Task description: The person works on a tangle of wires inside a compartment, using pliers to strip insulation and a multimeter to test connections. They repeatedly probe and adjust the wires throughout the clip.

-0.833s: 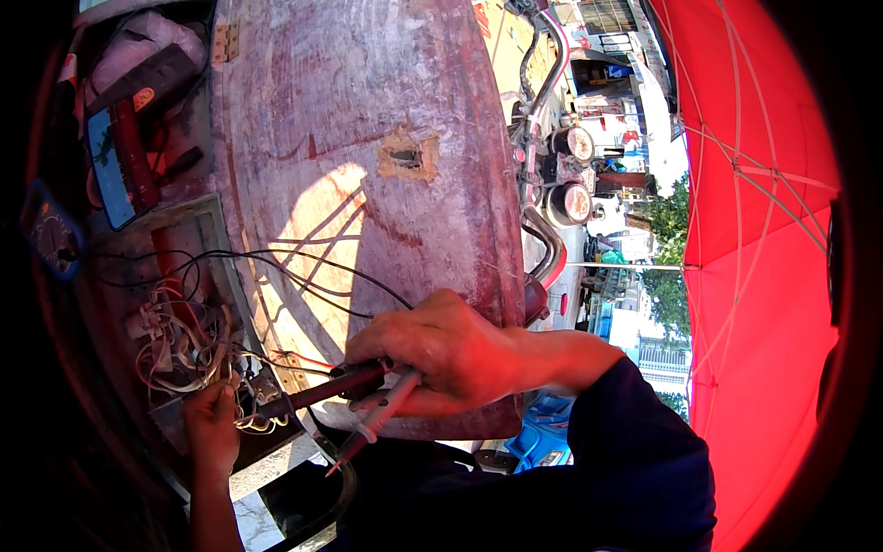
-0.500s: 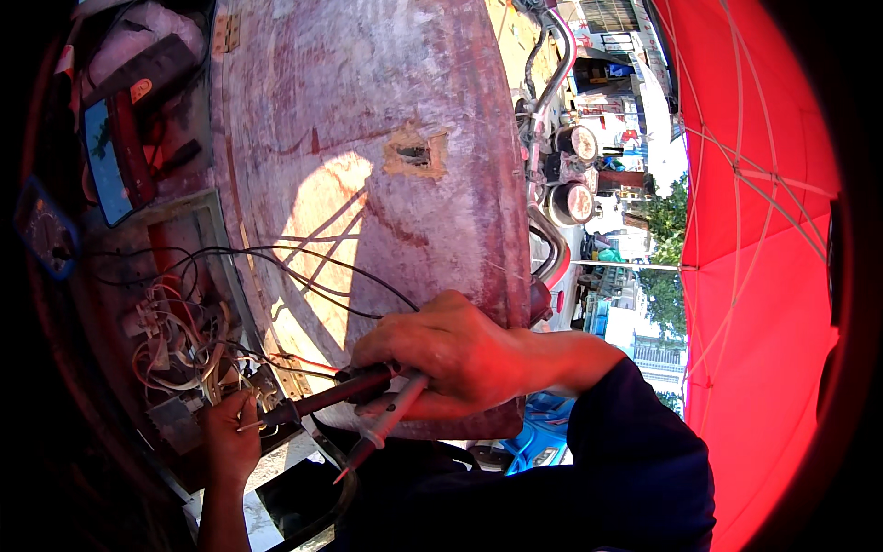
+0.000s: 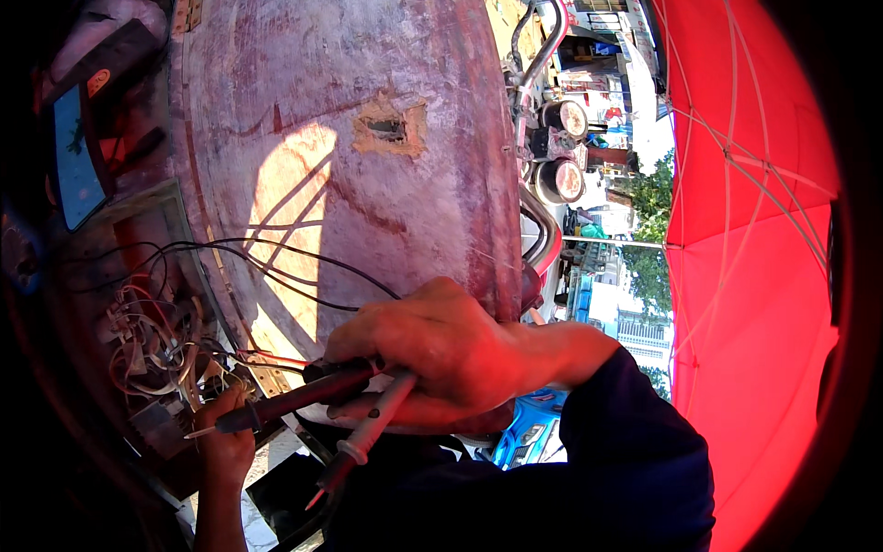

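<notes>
Two test probes are in my right hand (image 3: pixel 441 345), whose fingers are wrapped round their handles. The black probe (image 3: pixel 299 396) points left, its thin metal tip in front of my left hand (image 3: pixel 225 446). Angled down and left, the grey probe (image 3: pixel 377 425) ends in a red tip, which touches nothing visible. My left hand is closed beside a tangle of wires (image 3: pixel 152 354) in a recessed box; the probe and shadow hide what its fingers hold. Thin black leads (image 3: pixel 276 247) run leftward toward a blue-edged multimeter (image 3: pixel 20 250) in deep shadow.
A large worn reddish wooden panel (image 3: pixel 414 212) with hinges and a ragged hole (image 3: pixel 391 131) fills the middle. A device with a lit screen (image 3: pixel 75 161) lies upper left. Curved metal bars (image 3: pixel 543 230) rise beyond the panel. A red canopy (image 3: pixel 754 304) covers the right.
The whole view has shifted, so the panel and box appear further left. The black probe has moved left, its tip now reaching across my left hand. Both probes are still in my right hand.
</notes>
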`<move>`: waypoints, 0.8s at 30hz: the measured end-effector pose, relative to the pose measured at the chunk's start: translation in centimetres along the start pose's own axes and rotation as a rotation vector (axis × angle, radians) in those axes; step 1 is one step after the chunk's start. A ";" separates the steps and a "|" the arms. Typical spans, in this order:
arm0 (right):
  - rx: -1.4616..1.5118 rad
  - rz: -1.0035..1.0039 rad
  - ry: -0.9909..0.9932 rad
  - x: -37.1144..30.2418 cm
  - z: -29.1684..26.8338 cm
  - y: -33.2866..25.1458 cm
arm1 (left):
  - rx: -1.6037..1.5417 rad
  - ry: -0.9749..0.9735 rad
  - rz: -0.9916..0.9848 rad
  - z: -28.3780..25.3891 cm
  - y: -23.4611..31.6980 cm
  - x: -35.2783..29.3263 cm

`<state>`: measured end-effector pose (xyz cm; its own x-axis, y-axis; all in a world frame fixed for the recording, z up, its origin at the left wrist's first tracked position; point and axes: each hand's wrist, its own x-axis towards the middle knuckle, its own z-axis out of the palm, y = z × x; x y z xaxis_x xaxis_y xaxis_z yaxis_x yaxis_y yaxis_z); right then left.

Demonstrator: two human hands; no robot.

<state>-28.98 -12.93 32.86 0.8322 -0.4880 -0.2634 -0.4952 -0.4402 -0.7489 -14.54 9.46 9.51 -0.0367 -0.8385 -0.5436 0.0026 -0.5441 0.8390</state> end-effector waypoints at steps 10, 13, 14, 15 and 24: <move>-0.004 0.060 0.007 -0.1 -0.3 0.1 | -0.312 0.294 0.072 0.1 1.2 0.8; -0.055 0.022 -0.014 -0.1 -0.4 0.3 | -0.104 0.450 -0.040 -4.9 -3.0 0.4; -0.056 0.021 -0.018 0.0 -0.4 0.3 | -0.153 0.514 -0.096 -6.4 -3.0 0.9; -0.063 0.022 -0.023 0.1 -0.4 0.0 | -0.151 0.560 0.031 -7.1 -3.2 2.6; -0.069 0.065 -0.074 0.0 -0.1 0.1 | 0.412 -0.090 -0.080 -9.8 -0.1 10.1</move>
<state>-29.05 -13.10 32.80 0.8127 -0.4612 -0.3561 -0.5625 -0.4618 -0.6859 -5.10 0.74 3.68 -0.1080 -0.7785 -0.6183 -0.4023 -0.5345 0.7433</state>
